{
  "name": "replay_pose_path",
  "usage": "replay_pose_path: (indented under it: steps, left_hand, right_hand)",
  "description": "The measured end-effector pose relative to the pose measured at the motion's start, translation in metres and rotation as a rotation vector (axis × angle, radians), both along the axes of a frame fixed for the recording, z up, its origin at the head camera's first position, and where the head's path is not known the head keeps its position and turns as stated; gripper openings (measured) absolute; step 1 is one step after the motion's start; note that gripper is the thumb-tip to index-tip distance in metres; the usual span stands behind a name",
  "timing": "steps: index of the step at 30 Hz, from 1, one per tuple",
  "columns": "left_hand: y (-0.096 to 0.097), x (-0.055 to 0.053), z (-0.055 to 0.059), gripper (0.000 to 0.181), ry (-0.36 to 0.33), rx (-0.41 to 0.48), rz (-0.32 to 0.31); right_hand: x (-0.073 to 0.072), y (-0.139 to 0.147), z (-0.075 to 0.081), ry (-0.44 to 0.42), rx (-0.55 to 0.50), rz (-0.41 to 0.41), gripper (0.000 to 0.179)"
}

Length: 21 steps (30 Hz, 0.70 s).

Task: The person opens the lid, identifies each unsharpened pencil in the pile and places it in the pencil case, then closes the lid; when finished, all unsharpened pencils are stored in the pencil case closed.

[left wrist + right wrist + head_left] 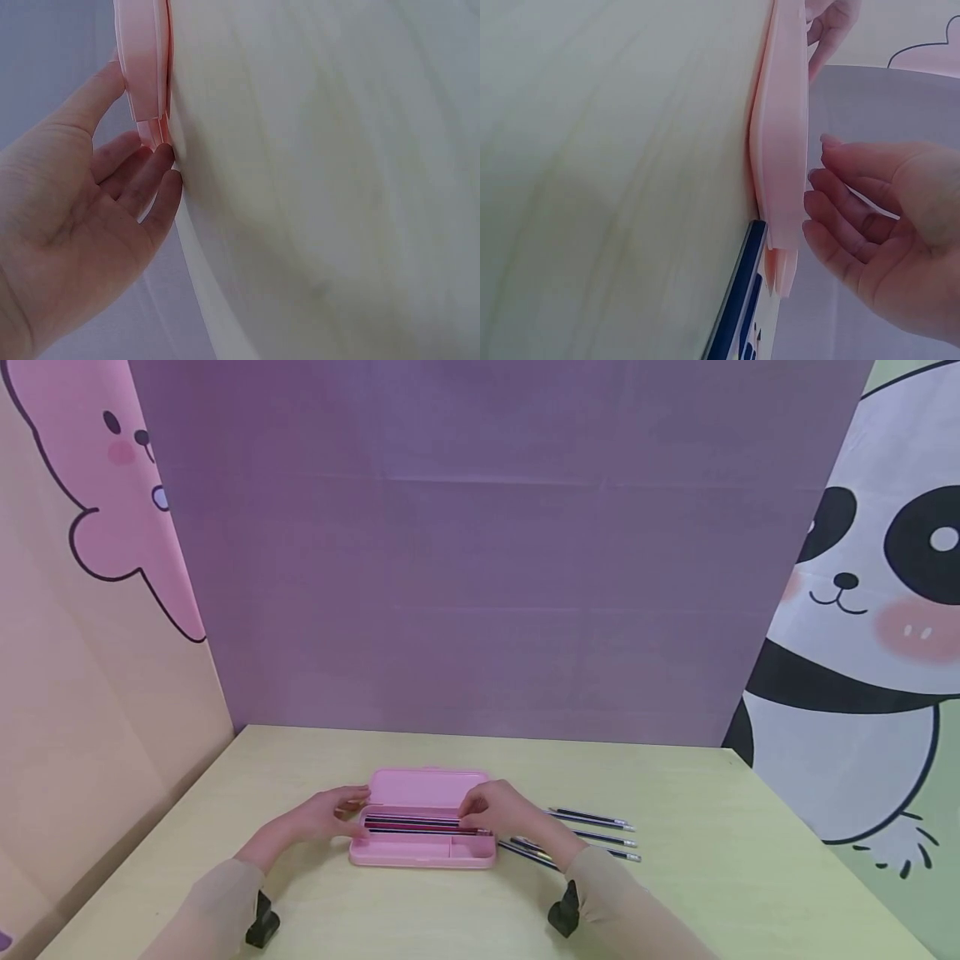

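A pink pencil case (401,852) lies with its lid (427,787) folded back. Inside its long compartment are several dark striped pencils (420,820), one with a reddish barrel. My left hand (330,814) holds the case at its left end, thumb on the near side and fingers at the hinge side; the left wrist view shows the thumb against the case wall (144,67). Over the case's right end hovers my right hand (498,810), near the pencil ends. In the right wrist view its fingers (840,217) bend loosely, with no pencil visible between them.
Several loose dark pencils (600,837) with pale ends lie right of the case, partly under my right forearm. The case has a small square compartment (472,850) at the near right. A purple backdrop (480,568) stands behind the table (300,760).
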<state>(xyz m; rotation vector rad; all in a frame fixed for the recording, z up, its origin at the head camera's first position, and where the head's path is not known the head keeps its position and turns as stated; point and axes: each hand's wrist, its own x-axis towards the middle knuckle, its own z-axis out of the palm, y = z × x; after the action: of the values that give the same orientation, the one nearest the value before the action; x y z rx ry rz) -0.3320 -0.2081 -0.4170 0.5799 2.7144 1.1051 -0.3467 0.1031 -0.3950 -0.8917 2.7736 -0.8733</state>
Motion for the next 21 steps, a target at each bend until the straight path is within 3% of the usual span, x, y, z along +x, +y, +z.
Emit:
replay_pose_path:
  steps: [21]
  left_hand:
    - [-0.002, -0.006, -0.003, 0.077, 0.020, -0.005, -0.011]
  right_hand:
    - [0.007, 0.039, 0.006, 0.036, 0.000, 0.032, 0.010]
